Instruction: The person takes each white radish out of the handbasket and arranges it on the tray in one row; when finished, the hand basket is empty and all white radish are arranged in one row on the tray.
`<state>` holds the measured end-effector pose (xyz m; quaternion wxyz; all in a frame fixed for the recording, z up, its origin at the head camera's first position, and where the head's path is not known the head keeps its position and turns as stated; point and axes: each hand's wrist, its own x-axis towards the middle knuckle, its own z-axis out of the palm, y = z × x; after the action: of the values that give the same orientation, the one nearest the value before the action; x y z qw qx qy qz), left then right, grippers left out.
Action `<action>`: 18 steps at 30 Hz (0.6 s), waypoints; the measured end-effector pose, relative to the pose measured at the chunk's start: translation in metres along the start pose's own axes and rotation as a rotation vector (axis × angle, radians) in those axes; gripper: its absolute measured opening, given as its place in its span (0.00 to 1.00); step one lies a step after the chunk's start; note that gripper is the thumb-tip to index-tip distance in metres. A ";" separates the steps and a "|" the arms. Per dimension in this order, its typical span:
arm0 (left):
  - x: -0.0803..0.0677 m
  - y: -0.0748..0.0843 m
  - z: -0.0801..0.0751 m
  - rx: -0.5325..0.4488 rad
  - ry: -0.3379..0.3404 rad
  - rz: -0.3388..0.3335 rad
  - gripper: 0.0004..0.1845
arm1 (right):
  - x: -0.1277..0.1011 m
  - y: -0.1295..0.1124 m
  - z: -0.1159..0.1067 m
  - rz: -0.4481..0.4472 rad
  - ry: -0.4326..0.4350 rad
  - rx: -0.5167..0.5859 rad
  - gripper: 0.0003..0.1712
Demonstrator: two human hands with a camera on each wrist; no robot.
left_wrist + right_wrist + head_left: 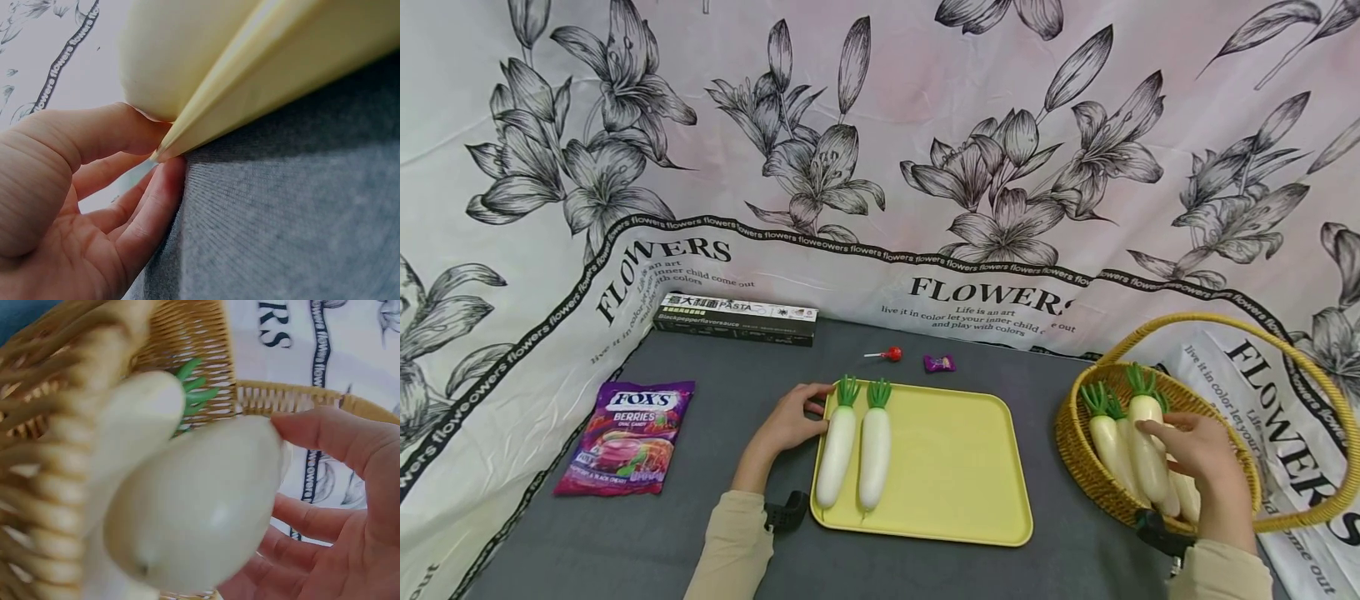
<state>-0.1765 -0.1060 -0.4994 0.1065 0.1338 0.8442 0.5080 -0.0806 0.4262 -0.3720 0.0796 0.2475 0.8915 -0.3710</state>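
Note:
A yellow tray (955, 450) lies on the grey cloth with two white toy radishes (837, 446) (875, 446) side by side at its left end, green tops pointing away. My left hand (790, 421) pinches the tray's far left corner; in the left wrist view the thumb (94, 134) lies on the rim (262, 75) and a finger (147, 206) sits against its edge. My right hand (1206, 454) reaches into the wicker basket (1075, 458) and grips a white radish (1146, 450) (200, 506), thumb (331, 434) on its side. More radishes (1105, 437) lie in the basket.
A purple Fox's candy bag (625, 437) lies at the left. A dark pasta box (735, 318) sits at the back, with a red lollipop (891, 354) and a purple wrapped sweet (939, 362) behind the tray. The basket's arched handle (1225, 321) spans over it. Flower-print cloth walls surround the table.

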 end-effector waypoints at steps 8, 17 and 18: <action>0.000 0.001 -0.001 -0.005 -0.003 0.000 0.30 | -0.011 -0.024 -0.002 -0.042 0.009 0.023 0.49; 0.000 0.000 0.000 0.004 0.001 0.001 0.30 | -0.026 -0.050 0.027 -0.113 -0.015 0.126 0.46; 0.000 -0.001 0.000 0.005 0.000 0.002 0.30 | -0.027 -0.052 0.031 -0.124 -0.021 0.134 0.46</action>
<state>-0.1770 -0.1066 -0.4998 0.1057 0.1349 0.8453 0.5061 -0.0842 0.3624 -0.3531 0.0493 0.1926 0.8774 -0.4366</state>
